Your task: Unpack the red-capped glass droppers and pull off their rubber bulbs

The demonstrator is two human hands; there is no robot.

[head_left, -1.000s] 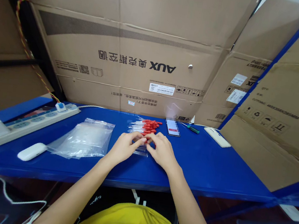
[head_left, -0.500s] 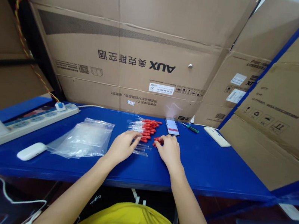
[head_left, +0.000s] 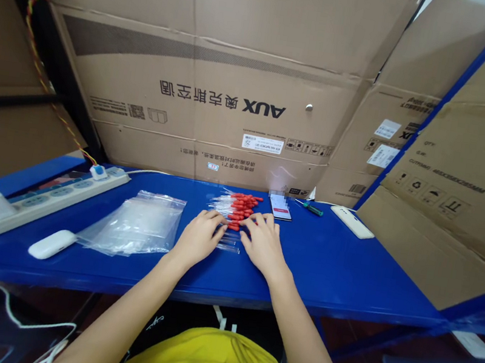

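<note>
A pile of glass droppers with red rubber bulbs lies near the back middle of the blue table, their bulbs pointing right. My left hand is at the pile's near left side, thumb and forefinger closed around the glass part of the nearest dropper. On the other side, my right hand has its fingers apart, with the fingertips beside the red bulbs and nothing visible gripped. Bare glass tubes lie just in front of the pile, between my hands; my left fingers hide their left ends.
Clear zip bags lie to the left, by a white rounded case and a power strip. A phone, a green screwdriver and a white slab-shaped device lie along the back right. Cardboard walls the table.
My right hand has moved left to the pile's bulb ends and its fingers have spread; the red bulbs that were at its fingertips no longer show there. My left hand has hardly moved.
</note>
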